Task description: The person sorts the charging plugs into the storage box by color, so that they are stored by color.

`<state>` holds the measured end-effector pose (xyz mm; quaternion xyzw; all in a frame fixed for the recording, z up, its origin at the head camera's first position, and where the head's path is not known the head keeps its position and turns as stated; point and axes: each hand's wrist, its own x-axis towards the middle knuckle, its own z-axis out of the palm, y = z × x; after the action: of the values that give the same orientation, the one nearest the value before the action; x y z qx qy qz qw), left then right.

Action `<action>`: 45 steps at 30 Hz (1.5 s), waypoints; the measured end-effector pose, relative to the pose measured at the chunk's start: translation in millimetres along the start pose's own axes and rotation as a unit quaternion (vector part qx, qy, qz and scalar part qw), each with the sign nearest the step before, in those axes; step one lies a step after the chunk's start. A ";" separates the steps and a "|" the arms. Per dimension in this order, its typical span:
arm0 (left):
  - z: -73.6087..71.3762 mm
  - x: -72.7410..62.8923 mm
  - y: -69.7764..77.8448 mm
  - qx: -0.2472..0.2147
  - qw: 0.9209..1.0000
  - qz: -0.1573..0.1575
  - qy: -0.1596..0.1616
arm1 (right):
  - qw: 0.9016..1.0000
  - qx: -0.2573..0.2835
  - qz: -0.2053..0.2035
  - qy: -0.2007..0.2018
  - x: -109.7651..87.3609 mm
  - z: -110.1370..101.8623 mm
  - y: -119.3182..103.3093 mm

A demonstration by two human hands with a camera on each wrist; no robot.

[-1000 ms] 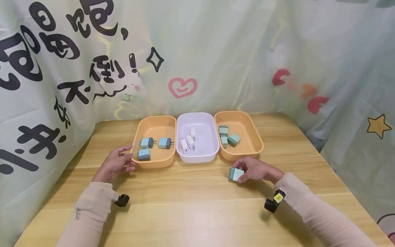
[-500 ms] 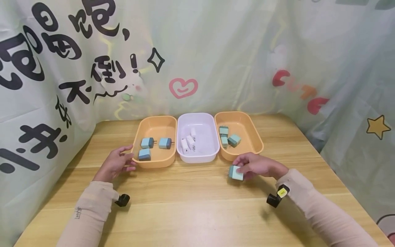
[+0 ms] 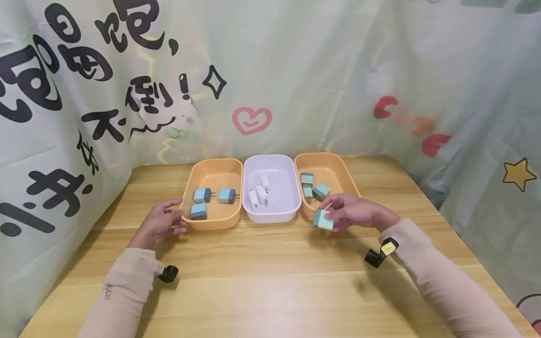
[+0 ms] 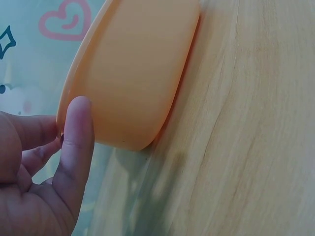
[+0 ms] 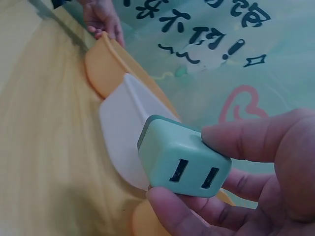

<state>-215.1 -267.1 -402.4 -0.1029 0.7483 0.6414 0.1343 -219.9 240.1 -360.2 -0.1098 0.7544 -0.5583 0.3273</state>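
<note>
My right hand (image 3: 351,211) pinches a pale green USB charger plug (image 3: 323,219) between thumb and fingers, above the table in front of the right orange tray (image 3: 352,185). Two USB slots on the charger's end face show in the right wrist view. Several similar green chargers, such as one charger (image 3: 321,191), lie inside that tray. With its thumb and fingers at the near left corner, my left hand (image 3: 158,223) holds the left orange tray (image 3: 215,224). Inside it are three blue chargers, one being the blue charger (image 3: 198,211).
Between the orange trays stands a white tray (image 3: 272,217) with three white chargers, including one white charger (image 3: 253,200). The trays sit side by side at the back of the wooden table (image 3: 262,286). A printed curtain (image 3: 304,84) hangs behind them.
My right hand has lifted the green charger from near the tabletop and moved it back toward the right orange tray. The left hand has stayed at the left tray's corner.
</note>
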 end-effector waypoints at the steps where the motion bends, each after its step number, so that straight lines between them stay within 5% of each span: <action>1: 0.0 0.1 0.1 0.000 1.000 0.000 0.000 | 1.000 0.003 0.000 0.003 1.1 -2.3 -1.4; 18: 0.3 -1.2 1.2 0.003 1.000 0.004 0.000 | 0.996 0.082 0.007 0.022 33.8 -33.7 -10.2; 32: 1.0 -1.1 0.9 0.002 1.000 -0.002 0.007 | 0.990 0.115 0.028 0.080 65.7 -57.0 -5.0; 45: 1.2 -0.9 -1.2 -0.003 1.000 0.003 0.005 | 0.974 0.184 0.029 0.133 89.8 -74.5 -1.4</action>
<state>-213.8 -266.1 -403.4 -0.1047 0.7472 0.6436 0.1285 -334.6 249.4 -380.2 0.0490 0.6786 -0.6873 0.2544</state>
